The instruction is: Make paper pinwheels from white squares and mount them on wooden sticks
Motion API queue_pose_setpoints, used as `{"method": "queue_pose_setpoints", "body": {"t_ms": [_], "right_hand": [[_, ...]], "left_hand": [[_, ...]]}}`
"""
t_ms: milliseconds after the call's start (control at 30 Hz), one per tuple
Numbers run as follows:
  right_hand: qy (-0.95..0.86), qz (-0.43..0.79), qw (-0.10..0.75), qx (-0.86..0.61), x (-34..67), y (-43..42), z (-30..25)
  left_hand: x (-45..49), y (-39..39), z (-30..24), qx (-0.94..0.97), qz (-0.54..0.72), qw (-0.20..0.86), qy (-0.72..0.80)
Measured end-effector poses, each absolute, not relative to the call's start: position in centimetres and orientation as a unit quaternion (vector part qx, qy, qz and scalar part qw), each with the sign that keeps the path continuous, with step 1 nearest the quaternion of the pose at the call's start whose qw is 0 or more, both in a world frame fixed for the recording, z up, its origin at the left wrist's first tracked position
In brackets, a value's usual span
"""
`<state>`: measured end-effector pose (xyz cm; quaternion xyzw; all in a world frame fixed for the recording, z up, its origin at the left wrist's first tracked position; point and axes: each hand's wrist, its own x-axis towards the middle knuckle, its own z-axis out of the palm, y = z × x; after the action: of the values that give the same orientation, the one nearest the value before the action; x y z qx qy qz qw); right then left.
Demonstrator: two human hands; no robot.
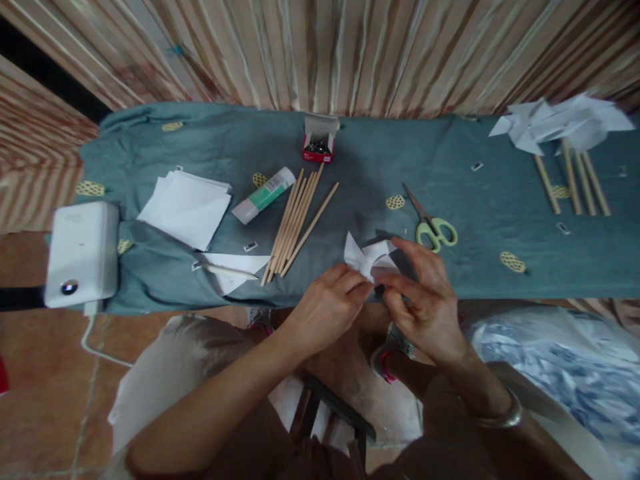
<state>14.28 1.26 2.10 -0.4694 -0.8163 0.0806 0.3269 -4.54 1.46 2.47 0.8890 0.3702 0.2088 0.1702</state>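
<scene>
A white paper pinwheel [371, 259] is between my hands, just above the near edge of the cloth-covered table [360, 207]. My left hand [333, 300] has its fingers closed on the pinwheel's lower left side. On the other side, my right hand [424, 300] pinches one of its blades, with the index finger at the upper right corner. My fingertips partly cover the lower blades. Green-handled scissors [434, 227] lie just beyond my right hand. Several thin wooden sticks [297, 220] rest to the left of the pinwheel.
Behind the sticks stands an open red box of small dark metal pieces [319, 143]. A glue stick [264, 195], stacked paper squares [187, 208], a white pencil [227, 270] on folded paper, and a white power bank [81, 253] lie leftward. Several pinwheels on sticks [565, 123] lie far right.
</scene>
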Motion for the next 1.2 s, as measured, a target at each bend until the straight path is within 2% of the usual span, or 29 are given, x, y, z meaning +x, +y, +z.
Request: {"method": "queue_pose_setpoints", "body": {"t_ms": [533,800,1200], "right_hand": [[-0.790,0.078,0.340,-0.504,14.66,1.40,2.36],[-0.720,0.209,0.353,-0.560,15.08,2.08,2.06],[-0.710,0.235,0.366,-0.554,14.82,1.89,1.67]], "left_hand": [[-4.59,1.39,2.52,0.889,0.191,0.168,0.380],[-4.61,1.35,2.26,0.891,0.216,0.144,0.373],[-4.75,1.10,2.02,0.888,0.241,0.133,0.369]]}}
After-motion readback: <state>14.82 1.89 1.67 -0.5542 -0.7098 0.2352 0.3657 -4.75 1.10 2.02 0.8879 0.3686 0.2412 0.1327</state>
